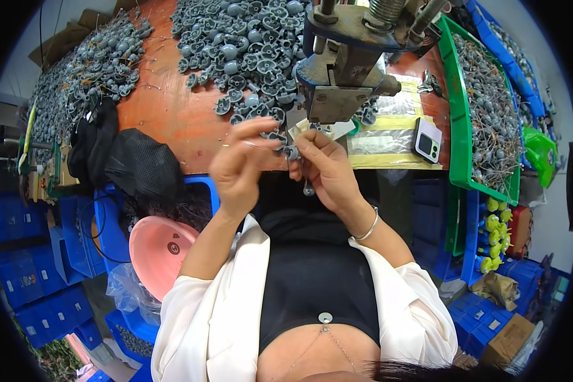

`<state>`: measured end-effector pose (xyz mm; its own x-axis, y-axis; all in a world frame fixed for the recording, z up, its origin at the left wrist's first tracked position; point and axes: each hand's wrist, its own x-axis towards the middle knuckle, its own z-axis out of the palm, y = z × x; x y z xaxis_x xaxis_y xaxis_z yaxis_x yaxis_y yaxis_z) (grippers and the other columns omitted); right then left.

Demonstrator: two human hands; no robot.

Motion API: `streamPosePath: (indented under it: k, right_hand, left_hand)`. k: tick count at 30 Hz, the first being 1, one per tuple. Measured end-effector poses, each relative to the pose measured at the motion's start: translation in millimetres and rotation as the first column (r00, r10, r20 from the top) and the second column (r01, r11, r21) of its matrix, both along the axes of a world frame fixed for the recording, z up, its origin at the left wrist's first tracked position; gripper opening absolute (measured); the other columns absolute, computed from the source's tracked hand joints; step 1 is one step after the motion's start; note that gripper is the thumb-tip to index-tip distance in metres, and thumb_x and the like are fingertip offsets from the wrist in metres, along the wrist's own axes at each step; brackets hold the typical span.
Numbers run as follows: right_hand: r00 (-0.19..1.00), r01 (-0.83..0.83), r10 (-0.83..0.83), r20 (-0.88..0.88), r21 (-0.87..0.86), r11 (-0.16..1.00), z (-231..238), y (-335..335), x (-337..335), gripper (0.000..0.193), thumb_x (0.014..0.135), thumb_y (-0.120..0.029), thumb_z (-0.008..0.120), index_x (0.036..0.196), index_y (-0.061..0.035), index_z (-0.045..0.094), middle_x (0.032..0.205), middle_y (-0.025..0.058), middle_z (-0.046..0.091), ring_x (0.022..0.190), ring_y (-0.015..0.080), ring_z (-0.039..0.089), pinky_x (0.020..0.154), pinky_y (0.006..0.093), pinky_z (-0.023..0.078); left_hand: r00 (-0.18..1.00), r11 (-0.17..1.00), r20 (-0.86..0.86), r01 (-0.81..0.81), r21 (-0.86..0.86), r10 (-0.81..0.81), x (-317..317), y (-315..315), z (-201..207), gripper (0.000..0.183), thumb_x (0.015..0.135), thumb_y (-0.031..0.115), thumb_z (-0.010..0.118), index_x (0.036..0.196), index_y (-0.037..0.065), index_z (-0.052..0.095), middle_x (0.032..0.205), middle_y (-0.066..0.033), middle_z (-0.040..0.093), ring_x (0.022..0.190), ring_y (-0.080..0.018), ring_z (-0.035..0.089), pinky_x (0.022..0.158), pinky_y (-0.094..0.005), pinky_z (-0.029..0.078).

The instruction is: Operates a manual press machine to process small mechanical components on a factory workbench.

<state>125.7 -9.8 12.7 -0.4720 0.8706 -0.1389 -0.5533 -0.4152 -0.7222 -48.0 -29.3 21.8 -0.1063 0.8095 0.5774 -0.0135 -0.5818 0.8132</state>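
Observation:
My right hand point(328, 167) pinches a small grey plastic part point(291, 152) at the table's front edge, just below the press head point(334, 95). A grey ball-ended piece point(308, 190) hangs beneath those fingers; how it joins the part is hidden. My left hand point(237, 167) is raised beside it, fingers apart and somewhat blurred, with nothing visible in them. Beyond both hands, a large heap of grey cup-shaped plastic parts point(239, 48) spreads over the orange-red table point(165, 118). Some of these parts lie close to my left fingertips.
Wired grey pieces point(105, 60) are piled at the table's left, behind a black mesh bag point(143, 159). A phone point(428, 140) lies right of the press, beside a green tray point(455, 162) of wired pieces. A pink basin point(162, 248) stands below left, near blue bins point(28, 274).

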Motion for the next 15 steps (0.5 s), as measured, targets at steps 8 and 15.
streamPosePath:
  k: [8,15]
  right_hand:
    - [0.850,0.097,-0.288,0.442,0.406,0.909,-10,0,6,0.014,0.098,-0.016,0.062,0.100,-0.0025,0.057,0.087,-0.0005,0.060,0.071,0.0048,0.056,0.063,0.0202,0.049]
    - [0.933,0.050,-0.143,0.331,0.276,0.960,-10,-3,21,0.011,0.094,-0.009,0.066,0.098,-0.0016,0.059,0.087,0.0015,0.064,0.070,0.0043,0.058,0.058,0.0191,0.047]
  left_hand:
    - [0.801,0.806,0.099,-0.591,-0.033,0.591,-6,17,19,0.024,0.093,0.006,0.064,0.113,-0.007,0.064,0.125,-0.0199,0.059,0.114,-0.0294,0.059,0.105,-0.0401,0.042]
    - [0.681,0.989,-0.721,-0.139,0.046,0.130,17,-7,7,0.030,0.074,0.012,0.081,0.101,0.005,0.071,0.092,-0.0068,0.067,0.086,-0.0265,0.065,0.082,-0.0410,0.050]
